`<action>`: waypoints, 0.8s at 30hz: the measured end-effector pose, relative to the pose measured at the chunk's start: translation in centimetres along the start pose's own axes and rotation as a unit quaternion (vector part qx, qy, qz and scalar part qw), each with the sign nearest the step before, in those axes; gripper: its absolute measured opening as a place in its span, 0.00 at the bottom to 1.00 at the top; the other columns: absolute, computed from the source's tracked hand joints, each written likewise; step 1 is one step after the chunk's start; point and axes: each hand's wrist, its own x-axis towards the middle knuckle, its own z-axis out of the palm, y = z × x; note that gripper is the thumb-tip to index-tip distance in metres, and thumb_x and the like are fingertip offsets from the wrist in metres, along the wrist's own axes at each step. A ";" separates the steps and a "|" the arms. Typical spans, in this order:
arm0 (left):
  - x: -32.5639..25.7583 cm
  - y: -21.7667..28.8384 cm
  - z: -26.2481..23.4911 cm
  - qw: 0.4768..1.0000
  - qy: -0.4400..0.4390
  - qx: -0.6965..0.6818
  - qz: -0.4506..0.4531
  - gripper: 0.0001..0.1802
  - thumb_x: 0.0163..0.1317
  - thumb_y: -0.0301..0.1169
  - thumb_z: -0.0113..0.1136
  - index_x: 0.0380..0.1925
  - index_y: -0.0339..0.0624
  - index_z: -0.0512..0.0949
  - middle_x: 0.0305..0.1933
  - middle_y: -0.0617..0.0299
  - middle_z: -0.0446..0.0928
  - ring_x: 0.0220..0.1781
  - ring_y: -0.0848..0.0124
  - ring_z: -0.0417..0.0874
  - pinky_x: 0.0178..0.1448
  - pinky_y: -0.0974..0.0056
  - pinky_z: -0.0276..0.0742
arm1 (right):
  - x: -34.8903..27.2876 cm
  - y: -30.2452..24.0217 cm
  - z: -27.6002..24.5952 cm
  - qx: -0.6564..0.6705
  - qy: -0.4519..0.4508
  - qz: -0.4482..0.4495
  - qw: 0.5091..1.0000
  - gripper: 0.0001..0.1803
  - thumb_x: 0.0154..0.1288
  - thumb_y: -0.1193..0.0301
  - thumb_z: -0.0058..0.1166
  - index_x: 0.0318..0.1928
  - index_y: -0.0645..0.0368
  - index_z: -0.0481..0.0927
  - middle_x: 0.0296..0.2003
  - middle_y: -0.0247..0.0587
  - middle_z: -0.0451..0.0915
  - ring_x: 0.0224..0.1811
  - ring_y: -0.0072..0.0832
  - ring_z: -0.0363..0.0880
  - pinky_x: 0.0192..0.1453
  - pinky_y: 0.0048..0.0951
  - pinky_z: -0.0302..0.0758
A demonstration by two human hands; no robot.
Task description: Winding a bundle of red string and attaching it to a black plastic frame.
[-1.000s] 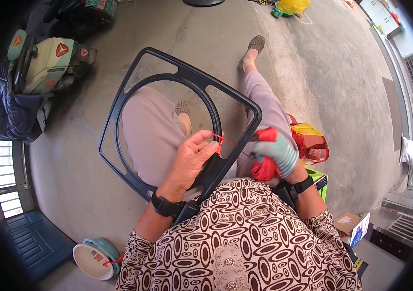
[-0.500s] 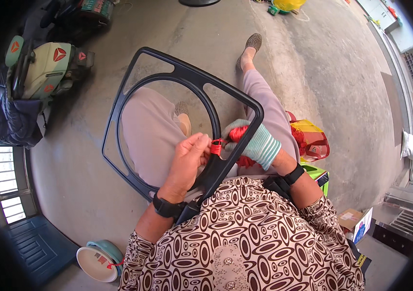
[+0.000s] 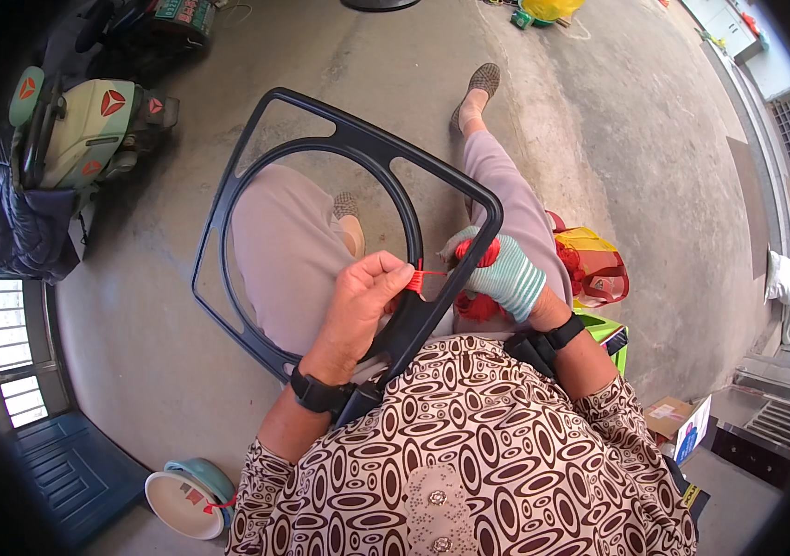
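A black frame [image 3: 364, 140], square outside with a round opening, rests slanted across my lap. Red cord [image 3: 423, 279] is wound in a short band round the ring's right side. My bare left hand [image 3: 365, 289] pinches the cord at this band, thumb against forefinger. To the right, my right hand [image 3: 504, 278], in a striped green-and-white glove, closes round a bundle of red cord [image 3: 477, 252] beside the frame's outer bar. A taut strand runs between the band and the gloved fingers. Parts of the right fingers are hidden behind the bar.
By my right leg stands a yellow and red bag [image 3: 596, 266] with red material inside, next to a green stool [image 3: 606, 335]. Two basins [image 3: 184, 503] sit at lower left. A scooter [image 3: 89, 130] is parked at far left; a cardboard box [image 3: 673, 416] lies at lower right.
My right hand has moved slightly right with the cord bundle, drawing the strand out from the band. My left fingers have shifted a little right, onto the wound cord.
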 end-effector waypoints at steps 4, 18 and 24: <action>0.2 0.5 0.3 0.999 -0.010 -0.046 -0.019 0.06 0.65 0.30 0.55 0.33 0.39 0.76 0.31 0.65 0.78 0.31 0.80 0.77 0.39 0.75 0.74 | -0.8 -0.4 -0.2 -0.105 -0.016 0.060 0.993 0.13 0.57 0.71 0.60 0.41 0.62 0.77 0.31 0.36 0.79 0.33 0.21 0.77 0.40 0.25 0.75; -1.6 2.8 0.2 0.994 0.089 -0.029 0.058 0.10 0.68 0.34 0.53 0.33 0.38 0.77 0.28 0.69 0.76 0.28 0.84 0.73 0.35 0.77 0.70 | -2.3 1.4 -10.9 0.370 0.264 -0.142 0.879 0.20 0.67 0.52 0.49 0.39 0.58 0.72 0.33 0.40 0.77 0.40 0.37 0.78 0.49 0.41 0.77; -0.4 2.4 0.9 0.994 0.064 -0.093 0.005 0.11 0.68 0.33 0.52 0.34 0.36 0.77 0.29 0.64 0.77 0.29 0.80 0.76 0.37 0.74 0.76 | -3.2 0.3 -13.1 0.336 0.275 -0.087 0.897 0.19 0.66 0.58 0.52 0.44 0.62 0.74 0.38 0.45 0.79 0.42 0.33 0.78 0.53 0.31 0.75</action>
